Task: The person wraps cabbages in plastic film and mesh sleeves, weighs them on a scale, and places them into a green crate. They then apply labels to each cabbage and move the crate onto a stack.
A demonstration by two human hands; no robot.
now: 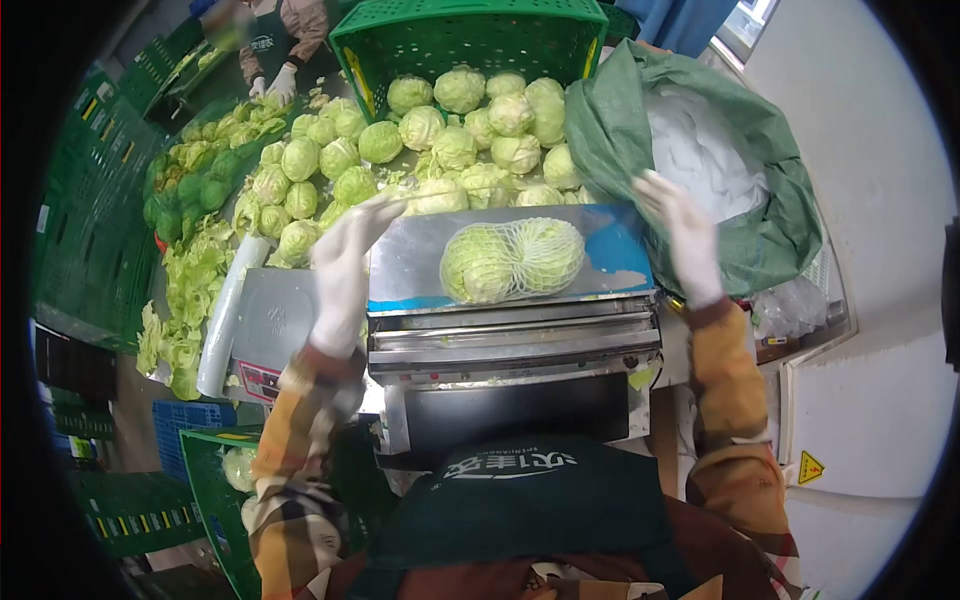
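Two cabbages in a white net (512, 260) lie on the steel top of a wrapping machine (420, 255) in front of me. My left hand (343, 262), in a white glove, is raised at the machine's left edge with fingers apart, holding nothing. My right hand (683, 235), also gloved, hovers open at the machine's right edge, next to a green sack (620, 130) holding white material (700, 150). Neither hand touches the netted cabbages.
A heap of loose cabbages (440, 140) covers the table behind the machine, below a tipped green crate (470, 40). Cabbage leaves (185, 300) lie at the left. Another person's gloved hands (275, 85) work at the far left. Green crates (215, 490) stand beside me.
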